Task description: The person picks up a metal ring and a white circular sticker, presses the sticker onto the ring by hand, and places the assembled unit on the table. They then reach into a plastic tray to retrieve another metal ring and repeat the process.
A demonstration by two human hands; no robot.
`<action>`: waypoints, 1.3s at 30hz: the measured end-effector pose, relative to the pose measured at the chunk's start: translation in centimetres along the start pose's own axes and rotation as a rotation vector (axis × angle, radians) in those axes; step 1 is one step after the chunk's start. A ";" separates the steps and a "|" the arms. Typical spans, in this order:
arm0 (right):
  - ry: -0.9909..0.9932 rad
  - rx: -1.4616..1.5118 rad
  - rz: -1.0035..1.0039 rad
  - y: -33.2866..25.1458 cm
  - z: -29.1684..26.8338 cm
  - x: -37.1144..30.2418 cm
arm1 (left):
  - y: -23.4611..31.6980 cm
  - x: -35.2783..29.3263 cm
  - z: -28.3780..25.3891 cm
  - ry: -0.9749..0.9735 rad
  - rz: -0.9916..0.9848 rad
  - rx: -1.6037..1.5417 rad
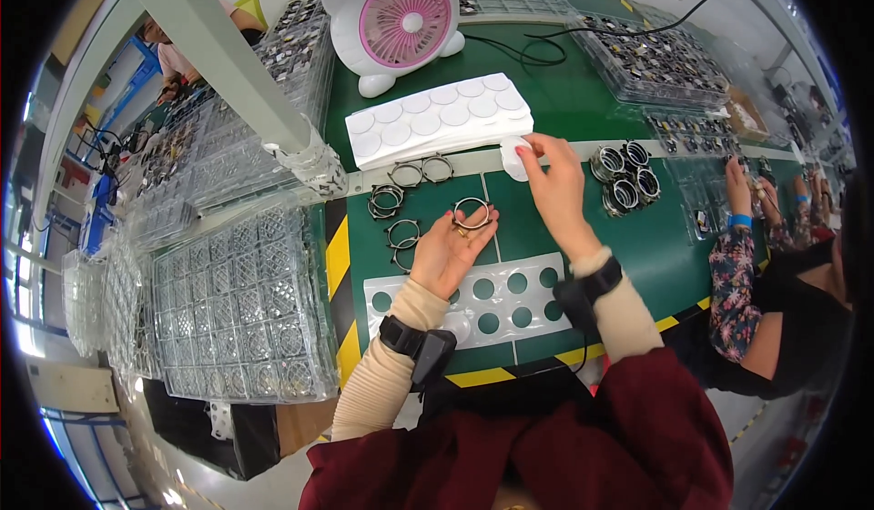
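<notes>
Head view: a pink-and-white fan (pixel 401 23) stands at the back of the green counter (pixel 564 100), with clear trays (pixel 241 305) stacked to the left and loose metal rings (pixel 401 202) nearby (a co-worker sits at right). The left hand (pixel 448 248) lies palm up, fingers loosely curled, cradling a metal ring (pixel 472 212) lying flat. The right hand (pixel 555 187) pinches a white round sticker (pixel 513 157) beside the sticker sheets (pixel 437 121).
</notes>
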State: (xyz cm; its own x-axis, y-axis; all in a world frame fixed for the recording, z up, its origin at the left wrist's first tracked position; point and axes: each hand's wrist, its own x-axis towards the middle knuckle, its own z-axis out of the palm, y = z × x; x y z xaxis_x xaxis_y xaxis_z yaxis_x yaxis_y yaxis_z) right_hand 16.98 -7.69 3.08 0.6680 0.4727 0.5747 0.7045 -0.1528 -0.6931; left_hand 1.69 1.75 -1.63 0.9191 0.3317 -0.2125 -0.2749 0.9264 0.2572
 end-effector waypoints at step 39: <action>-0.214 2.137 0.477 -9.8 -6.8 -6.1 | -4.6 -8.3 8.9 -0.148 0.126 0.938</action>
State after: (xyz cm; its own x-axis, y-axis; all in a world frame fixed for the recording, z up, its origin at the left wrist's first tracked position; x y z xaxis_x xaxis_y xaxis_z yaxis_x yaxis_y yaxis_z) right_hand 7.63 -15.02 9.35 0.5268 0.7851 0.3258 -0.8015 0.5864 -0.1170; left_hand -2.18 -6.84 7.36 0.9425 0.3332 -0.0269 -0.0951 0.3444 0.9340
